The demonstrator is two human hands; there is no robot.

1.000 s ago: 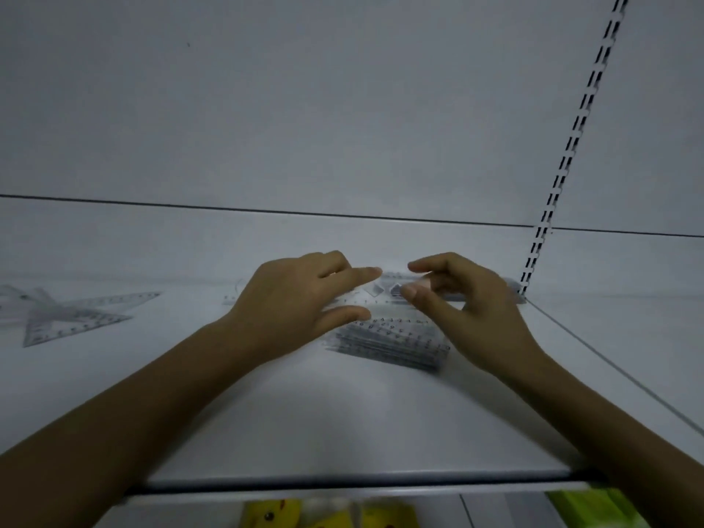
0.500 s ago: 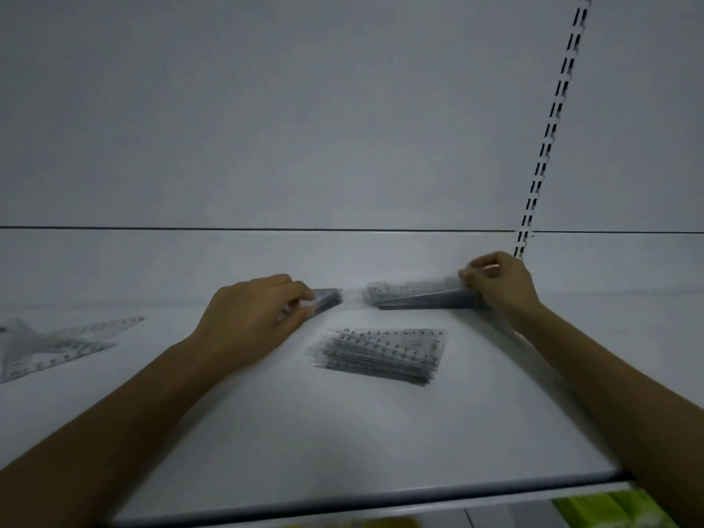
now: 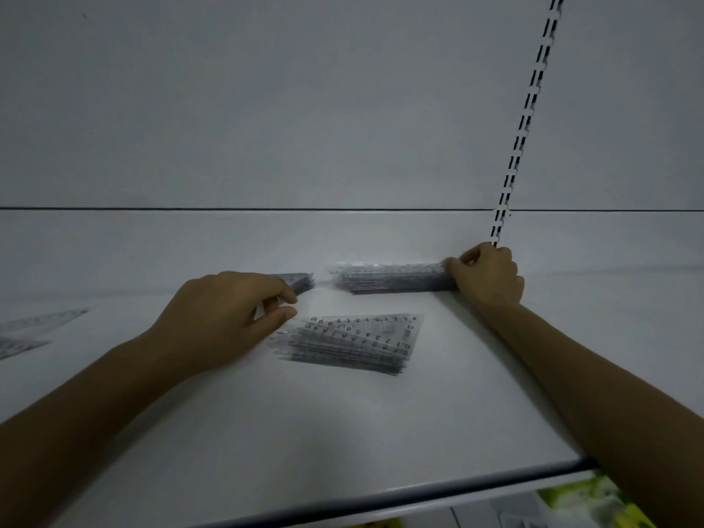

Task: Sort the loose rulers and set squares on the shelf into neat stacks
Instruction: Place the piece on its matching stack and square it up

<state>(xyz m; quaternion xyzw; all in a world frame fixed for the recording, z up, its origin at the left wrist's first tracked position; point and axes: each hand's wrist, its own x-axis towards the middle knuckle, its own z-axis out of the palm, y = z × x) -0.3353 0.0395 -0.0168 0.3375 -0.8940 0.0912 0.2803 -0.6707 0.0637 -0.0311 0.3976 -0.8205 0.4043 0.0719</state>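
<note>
Across the white shelf (image 3: pixel 343 432), which fills most of the view, the sorting looks more than half done, though not finished. At the back, against the rear wall, lies a long ruler stack (image 3: pixel 388 278), its edges fairly square; the right hand (image 3: pixel 489 278) has its fingers curled round the stack's right-hand end, just below the slotted upright (image 3: pixel 533 108), seemingly squaring it into the corner. Nearer the front edge, and apart from that pile, sits a set-square stack (image 3: pixel 354 342), fanned a little along its near side, so it probably needs one more tidy. Far off to the left, two or three loose set squares (image 3: pixel 34 329) lie unsorted and overlapping, well apart from both piles; these are the plain remainder of the job. Smallest is a short dark stack (image 3: pixel 301 282) just left of the long rulers, with a gap between them. The left hand (image 3: pixel 224 314) covers its left end with bent fingers, thumb held below; whether it grips the pile or merely rests on it cannot be told.
</note>
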